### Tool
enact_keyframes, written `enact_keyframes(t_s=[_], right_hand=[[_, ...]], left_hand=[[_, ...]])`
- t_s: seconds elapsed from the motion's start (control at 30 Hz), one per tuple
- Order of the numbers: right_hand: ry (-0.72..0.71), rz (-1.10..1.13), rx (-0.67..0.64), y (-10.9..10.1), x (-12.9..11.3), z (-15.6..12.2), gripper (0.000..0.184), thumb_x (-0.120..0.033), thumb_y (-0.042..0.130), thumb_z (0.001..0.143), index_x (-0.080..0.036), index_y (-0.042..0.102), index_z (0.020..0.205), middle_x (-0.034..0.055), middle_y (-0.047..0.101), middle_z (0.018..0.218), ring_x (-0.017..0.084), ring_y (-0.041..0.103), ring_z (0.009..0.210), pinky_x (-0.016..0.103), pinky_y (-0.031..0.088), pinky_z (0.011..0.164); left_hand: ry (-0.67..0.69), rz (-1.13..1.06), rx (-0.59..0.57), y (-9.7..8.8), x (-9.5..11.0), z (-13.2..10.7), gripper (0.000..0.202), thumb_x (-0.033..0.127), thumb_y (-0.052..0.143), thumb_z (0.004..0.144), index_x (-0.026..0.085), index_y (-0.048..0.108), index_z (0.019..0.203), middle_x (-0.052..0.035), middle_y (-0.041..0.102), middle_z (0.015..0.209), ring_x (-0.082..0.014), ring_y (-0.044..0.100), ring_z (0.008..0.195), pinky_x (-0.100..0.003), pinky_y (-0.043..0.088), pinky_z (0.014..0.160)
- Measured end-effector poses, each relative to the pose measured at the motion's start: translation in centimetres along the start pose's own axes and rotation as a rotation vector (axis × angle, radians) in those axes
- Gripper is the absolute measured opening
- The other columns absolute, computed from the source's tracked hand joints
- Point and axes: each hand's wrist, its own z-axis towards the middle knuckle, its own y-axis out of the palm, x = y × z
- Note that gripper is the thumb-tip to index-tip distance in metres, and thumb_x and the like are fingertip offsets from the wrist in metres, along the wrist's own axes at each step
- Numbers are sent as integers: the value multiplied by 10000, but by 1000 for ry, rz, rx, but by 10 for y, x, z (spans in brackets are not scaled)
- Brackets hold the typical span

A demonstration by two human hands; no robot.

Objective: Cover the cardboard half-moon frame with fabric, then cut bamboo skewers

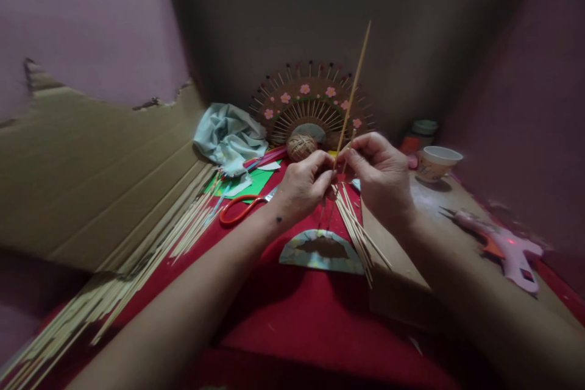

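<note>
Between the fingertips of both hands stands a long bamboo skewer [354, 85], almost upright with its pointed end up. My left hand [306, 183] is closed around its lower part. My right hand [379, 177] pinches a shorter stick [350, 145] right beside the skewer; whether its fingers also touch the skewer I cannot tell. Below the hands, a half-ring piece covered in pale patterned cloth [322, 262] lies on the red cloth. A loose bunch of thin sticks [354, 225] rests just right of it, partly under my right hand.
Orange-handled scissors [240, 210], a twine ball [301, 147] and crumpled cloth [231, 134] lie left of centre. Many sticks [137, 280] line the cardboard [100, 177]. A decorated fan [311, 97] stands behind. On the right are a paper cup [439, 163] and pink glue gun [512, 250].
</note>
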Motion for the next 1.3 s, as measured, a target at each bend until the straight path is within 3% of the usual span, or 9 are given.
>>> enact_keyframes(t_s=[0.13, 0.3, 0.4, 0.7, 1.03, 1.3], right_hand=[[-26, -71, 29, -3, 2, 0, 114, -182, 582, 784, -188, 514, 693, -41, 504, 624, 84, 493, 580, 235, 416, 550], [12, -18, 18, -3, 1, 1, 114, -193, 593, 777, -188, 518, 690, -37, 502, 623, 95, 516, 599, 239, 426, 546], [49, 46, -17, -3, -3, 1, 110, -185, 586, 781, -186, 522, 691, -36, 537, 608, 91, 523, 564, 230, 423, 513], [69, 128, -34, -1, -14, 1, 90, -184, 599, 777, -201, 544, 709, -42, 563, 599, 87, 536, 536, 220, 439, 485], [99, 148, -78, -2, -9, -1, 76, -219, 589, 799, -181, 542, 753, -31, 579, 600, 94, 564, 546, 231, 463, 512], [103, 135, -96, -1, -8, -2, 83, -244, 615, 780, -188, 602, 839, -23, 611, 640, 99, 588, 590, 233, 479, 538]], left_hand=[[-30, 65, -86, 2, -7, -6, 102, 153, 455, 835, 156, 556, 824, 24, 558, 642, -68, 532, 535, -176, 403, 512], [-160, -100, -260, -1, -12, -11, 119, 177, 500, 811, 136, 605, 850, 5, 593, 694, -70, 528, 553, -183, 419, 525], [-212, -115, -312, -2, -16, -11, 121, 207, 532, 801, 128, 623, 794, 18, 572, 626, -73, 513, 535, -188, 407, 518], [-54, 101, -277, 4, 1, -14, 172, 185, 466, 847, 139, 565, 715, 19, 580, 577, -81, 550, 507, -191, 414, 512], [-169, -35, -338, 5, -16, -16, 109, 219, 444, 866, 167, 509, 796, 19, 591, 591, -110, 596, 523, -208, 446, 508], [-12, 290, -363, 6, -19, -14, 141, 181, 473, 849, 163, 507, 713, 15, 525, 652, -94, 485, 566, -221, 373, 554]])
